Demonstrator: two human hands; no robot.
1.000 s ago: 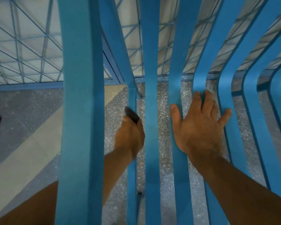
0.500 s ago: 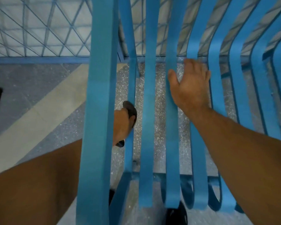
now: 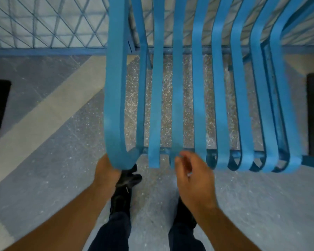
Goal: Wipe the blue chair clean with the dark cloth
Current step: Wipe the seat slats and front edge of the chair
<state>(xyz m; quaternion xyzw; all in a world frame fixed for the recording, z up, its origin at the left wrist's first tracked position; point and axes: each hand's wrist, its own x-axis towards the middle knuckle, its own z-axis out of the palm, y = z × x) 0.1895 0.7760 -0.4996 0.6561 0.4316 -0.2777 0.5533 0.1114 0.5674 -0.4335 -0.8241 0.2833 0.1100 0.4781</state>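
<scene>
Head view. Blue chair [image 3: 198, 105] fills the upper centre and right of the frame, its slat ends curling toward lower centre. Left hand [image 3: 105, 171], partly under the chair's left front curve, grips the dark cloth [image 3: 131, 178]. Right hand [image 3: 192, 176] is at the slat ends, fingers loosely curled, holding nothing; blurred.

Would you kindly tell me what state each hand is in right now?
Left hand: holds the dark cloth.
Right hand: open, holding nothing.

Right hand [image 3: 190, 171] lifted off chair [image 3: 198, 105], now at front edge; left hand [image 3: 104, 172] drew cloth [image 3: 130, 179] back too.
</scene>
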